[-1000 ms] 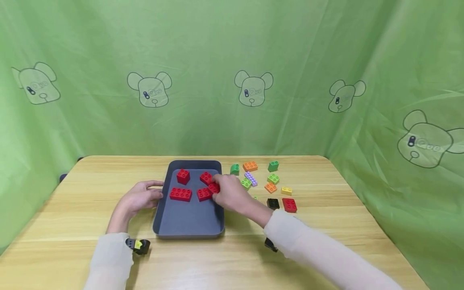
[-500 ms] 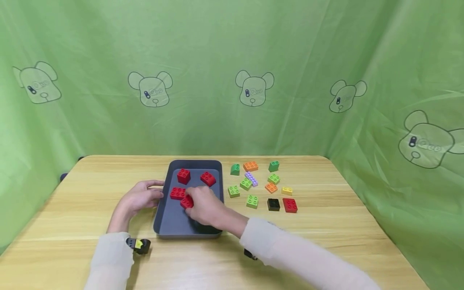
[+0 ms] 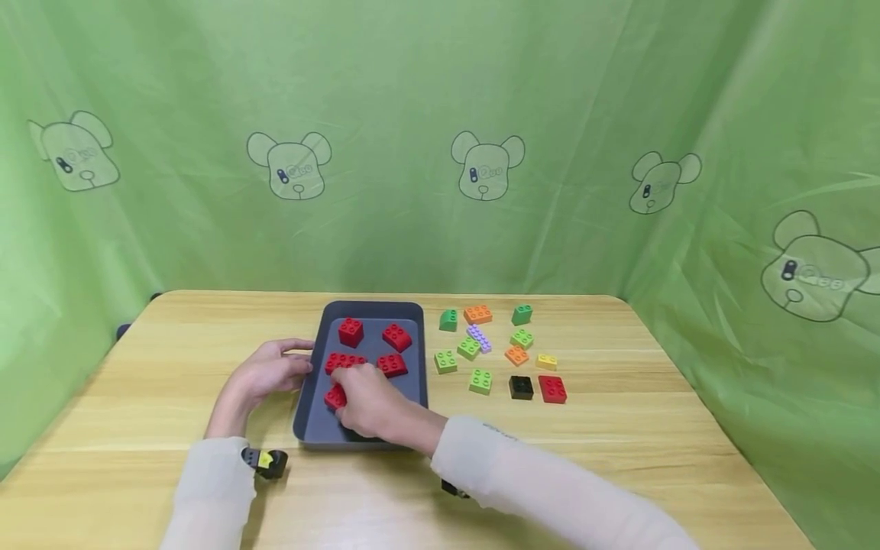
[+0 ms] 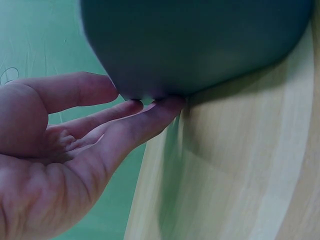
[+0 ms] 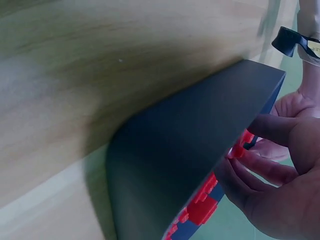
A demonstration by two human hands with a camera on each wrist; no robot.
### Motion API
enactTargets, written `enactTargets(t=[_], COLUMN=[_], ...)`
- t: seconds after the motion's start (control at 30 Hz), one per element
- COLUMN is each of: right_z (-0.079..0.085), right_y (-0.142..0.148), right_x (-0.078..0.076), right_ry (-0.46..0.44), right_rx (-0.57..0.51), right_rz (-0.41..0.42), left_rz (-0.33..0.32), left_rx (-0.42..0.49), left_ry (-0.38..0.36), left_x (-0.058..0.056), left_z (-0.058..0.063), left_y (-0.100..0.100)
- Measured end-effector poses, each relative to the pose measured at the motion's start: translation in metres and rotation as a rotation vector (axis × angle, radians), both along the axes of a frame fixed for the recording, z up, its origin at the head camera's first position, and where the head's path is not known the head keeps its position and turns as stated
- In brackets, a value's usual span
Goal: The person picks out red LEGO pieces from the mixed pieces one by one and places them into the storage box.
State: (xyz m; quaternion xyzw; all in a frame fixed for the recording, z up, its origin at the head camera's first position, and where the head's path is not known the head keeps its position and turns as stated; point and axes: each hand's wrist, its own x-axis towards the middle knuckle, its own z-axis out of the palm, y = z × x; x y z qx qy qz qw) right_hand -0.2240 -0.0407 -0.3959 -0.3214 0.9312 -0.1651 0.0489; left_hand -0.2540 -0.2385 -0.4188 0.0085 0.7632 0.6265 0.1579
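In the head view, my right hand [image 3: 371, 401] reaches into a dark grey tray [image 3: 312, 428] and pinches a red toy brick [image 3: 334, 397] near the left wall. Behind that hand sits a long red brick [image 3: 345, 360], partly covered by the fingers. Also in the tray are a red brick [image 3: 393, 365] at the right, a rounded one [image 3: 396, 336] at the back right and a taller one [image 3: 351, 331] at the back left. My left hand [image 3: 271, 373] touches the tray's left side from outside. Its fingers [image 4: 155, 115] lie fairly straight against the wall in the left wrist view.
Right of the tray, several bricks lie loose on the wooden table [image 3: 619, 458]. They include a light green brick [image 3: 480, 381], a black brick [image 3: 521, 387], a red brick [image 3: 552, 389], a yellow brick [image 3: 546, 362] and a purple brick [image 3: 479, 338]. Green curtains [image 3: 385, 229] surround the table.
My right hand has moved left and toward the front of the tray with the red brick, from the right wall to the left side. The left hand stays at the tray.
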Motion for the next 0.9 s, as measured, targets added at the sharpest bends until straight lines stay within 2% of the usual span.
enactTargets(t=[0.33, 0.6, 0.9], right_z=[-0.0083, -0.0086, -0.0096], right_y=[-0.0037, -0.0043, -0.0044], right_x=[0.0000, 0.0003, -0.0005], right_ry=[-0.019, -0.045, -0.024], right_rx=[0.032, 0.048, 0.069], right_rz=[-0.014, -0.032, -0.025], left_rz=[0.002, -0.011, -0.012], left_rx=[-0.017, -0.015, -0.017], left_ry=[-0.003, -0.002, 0.008], left_x=[-0.0007, -0.0002, -0.0012], left_z=[0.0000, 0.0001, -0.0011], left_y=[0.0004, 0.0020, -0.0001])
